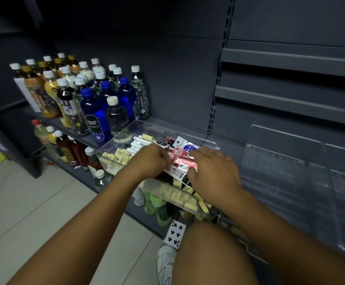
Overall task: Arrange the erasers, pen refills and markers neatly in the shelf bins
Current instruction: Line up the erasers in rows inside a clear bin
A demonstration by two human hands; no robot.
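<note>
A clear plastic bin (147, 125) stands on the dark shelf in front of me. White markers (136, 144) lie in its left part, and yellow erasers (122, 156) are stacked at the near left. Red and white pen refill packs (182, 154) fill the right part. My left hand (149, 161) is curled over the refill packs and pinches their left ends. From the right, my right hand (212, 171) grips the same packs, fingers curled round their ends. More yellow erasers (179, 195) lie in a second clear bin below my hands.
Many drink bottles (89, 93) stand on the shelf left of the bin, with more bottles (64, 149) on the shelf below. An empty clear bin (290, 167) sits to the right. A playing card (175, 234) and my shoe (165, 264) are on the tiled floor.
</note>
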